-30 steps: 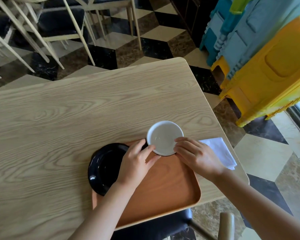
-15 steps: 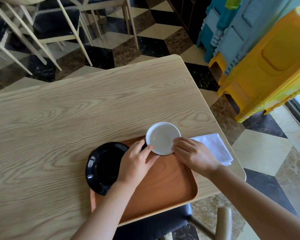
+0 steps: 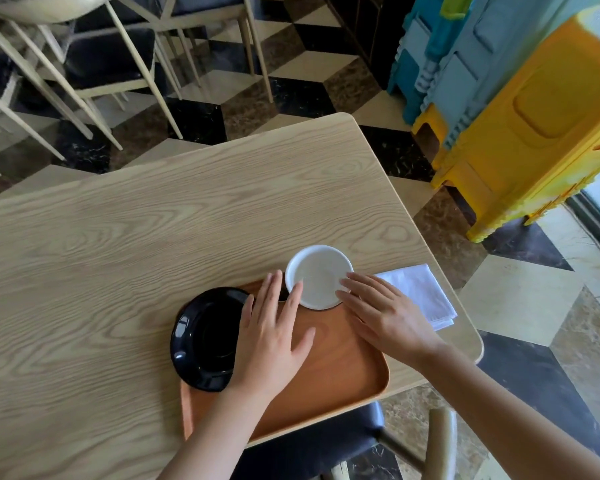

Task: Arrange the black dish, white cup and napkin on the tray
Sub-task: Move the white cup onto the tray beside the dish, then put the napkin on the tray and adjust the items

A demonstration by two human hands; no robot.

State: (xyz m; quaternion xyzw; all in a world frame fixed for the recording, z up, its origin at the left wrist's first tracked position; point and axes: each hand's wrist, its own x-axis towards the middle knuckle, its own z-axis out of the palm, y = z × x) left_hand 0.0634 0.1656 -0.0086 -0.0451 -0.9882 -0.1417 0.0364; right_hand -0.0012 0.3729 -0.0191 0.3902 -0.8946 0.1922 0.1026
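White cup sits on the tray's far edge between your left hand and right hand, fingers spread flat, gripping nothing.

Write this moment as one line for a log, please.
left hand: open, beside white cup | right hand: open, fingertips at cup | black dish: overhanging tray | napkin: on table, off tray

bright daylight from right, soft shadows under hands, glare on dish, wide-angle bowing at edges, sharp centre
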